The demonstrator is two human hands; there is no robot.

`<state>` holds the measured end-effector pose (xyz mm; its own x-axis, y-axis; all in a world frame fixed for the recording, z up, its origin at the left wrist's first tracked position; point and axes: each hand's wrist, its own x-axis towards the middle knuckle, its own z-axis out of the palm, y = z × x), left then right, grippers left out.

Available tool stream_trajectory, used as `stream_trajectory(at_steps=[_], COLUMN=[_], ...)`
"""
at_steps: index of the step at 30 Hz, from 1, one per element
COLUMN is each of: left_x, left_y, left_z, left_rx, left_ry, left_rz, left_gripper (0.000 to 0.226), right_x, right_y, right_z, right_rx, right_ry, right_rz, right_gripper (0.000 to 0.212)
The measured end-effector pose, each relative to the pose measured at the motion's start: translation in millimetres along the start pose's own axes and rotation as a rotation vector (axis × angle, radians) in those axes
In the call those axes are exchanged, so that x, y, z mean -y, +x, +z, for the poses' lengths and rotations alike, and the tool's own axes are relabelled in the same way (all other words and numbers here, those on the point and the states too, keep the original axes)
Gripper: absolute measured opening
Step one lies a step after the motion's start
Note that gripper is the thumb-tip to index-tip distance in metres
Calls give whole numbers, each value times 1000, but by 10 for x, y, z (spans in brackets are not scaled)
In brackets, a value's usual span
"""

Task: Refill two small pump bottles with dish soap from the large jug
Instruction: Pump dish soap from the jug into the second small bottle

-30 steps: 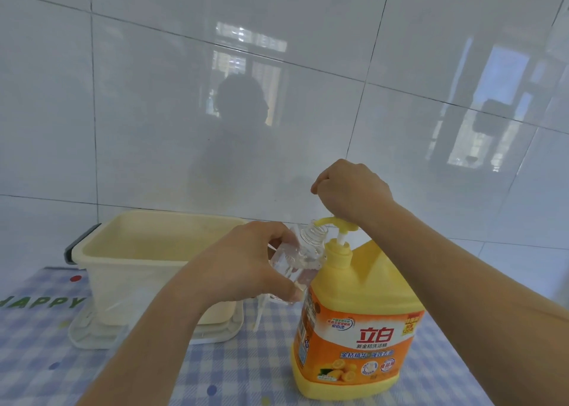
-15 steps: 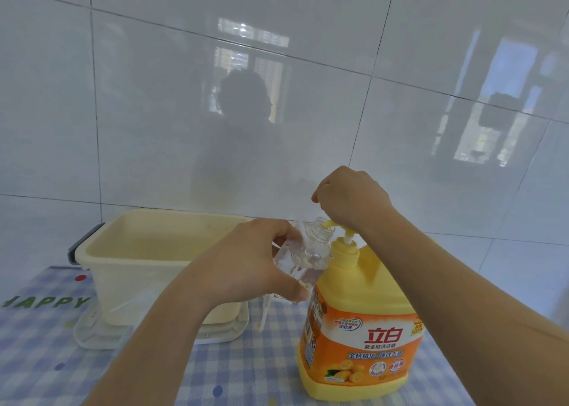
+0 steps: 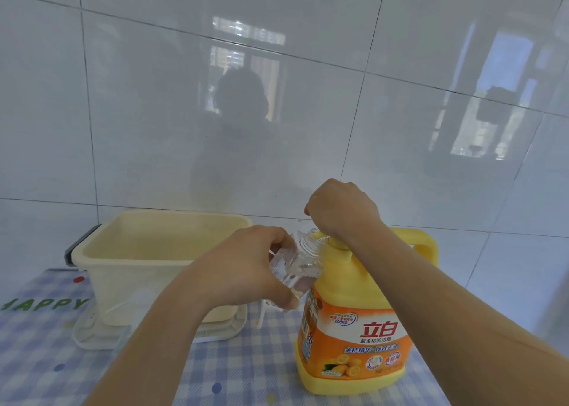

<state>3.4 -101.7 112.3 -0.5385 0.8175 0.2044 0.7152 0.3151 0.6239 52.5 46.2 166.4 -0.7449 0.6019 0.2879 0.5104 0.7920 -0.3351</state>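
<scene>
The small clear bottle (image 3: 300, 264) is being held tilted above the cloth-covered counter (image 3: 246, 371) by the left hand (image 3: 246, 270), whose fingers are wrapped firmly round its body. Its open threaded neck is being offered up right against the spout of the pump head (image 3: 334, 242) on the large yellow dish-soap jug (image 3: 354, 328), which is standing at the near right. The pump head is being covered by the right hand (image 3: 341, 211), its fingers curled closed over it in a fist, and a downward stroke is probably being made.

The spout tip is being hidden by that fist, so its alignment with the neck cannot be confirmed. If the narrow neck is being missed, soap could be spilled down the bottle onto the fingers and cloth, and a slippery grip could let the bottle drop. The jug's body is not being steadied, so an off-centre push could rock it. A loose pump tube (image 3: 261, 313) is lying near the cream plastic tub (image 3: 154, 254), where drips could reach it.
</scene>
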Motion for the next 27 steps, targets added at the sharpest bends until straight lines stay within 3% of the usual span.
stream_trajectory(at_steps=[3,11,27], left_x=[-7,-4,-3], left_y=[5,11,1], left_z=[4,10,-21], left_rx=[2,2,-28], left_ry=[3,15,-160], left_rz=[1,-2,9], left_gripper=[51,55,42], right_x=[-7,-44,68], right_y=[14,114,117], right_z=[8,65,-216], right_rx=[-7,19,-48], right_ry=[-2,-80,8], right_rz=[-12,-59,-25], right_gripper=[15,40,41])
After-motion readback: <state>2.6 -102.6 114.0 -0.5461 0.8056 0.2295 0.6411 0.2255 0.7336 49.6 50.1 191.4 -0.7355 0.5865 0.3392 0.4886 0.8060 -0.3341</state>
